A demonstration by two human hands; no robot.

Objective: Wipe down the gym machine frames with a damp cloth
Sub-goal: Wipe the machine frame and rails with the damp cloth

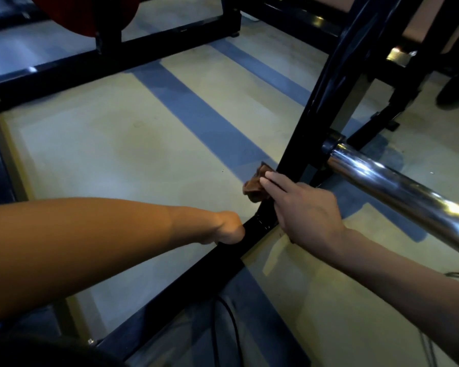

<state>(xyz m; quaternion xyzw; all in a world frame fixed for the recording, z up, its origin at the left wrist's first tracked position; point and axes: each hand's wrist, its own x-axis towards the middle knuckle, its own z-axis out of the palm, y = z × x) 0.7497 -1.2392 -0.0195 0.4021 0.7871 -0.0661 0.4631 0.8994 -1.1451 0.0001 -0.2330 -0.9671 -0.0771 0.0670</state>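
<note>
1. Left hand, lower centre of the frame, rests on the black base rail; its fingers are hidden, so I cannot tell its grasp.
2. Brown cloth, centre right, looks soft, light and bunched; best held in a wad under flat fingers.
3. Right hand pinches the cloth, pressing it to the slanted black frame post, which is likely rigid, smooth and heavy.

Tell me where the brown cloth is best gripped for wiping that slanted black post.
Grip the bunched middle of the brown cloth, coming from the near side, as the right hand does now. The cloth is crumpled against the slanted black post, so fingers on top can likely press it flat on the metal.
</note>
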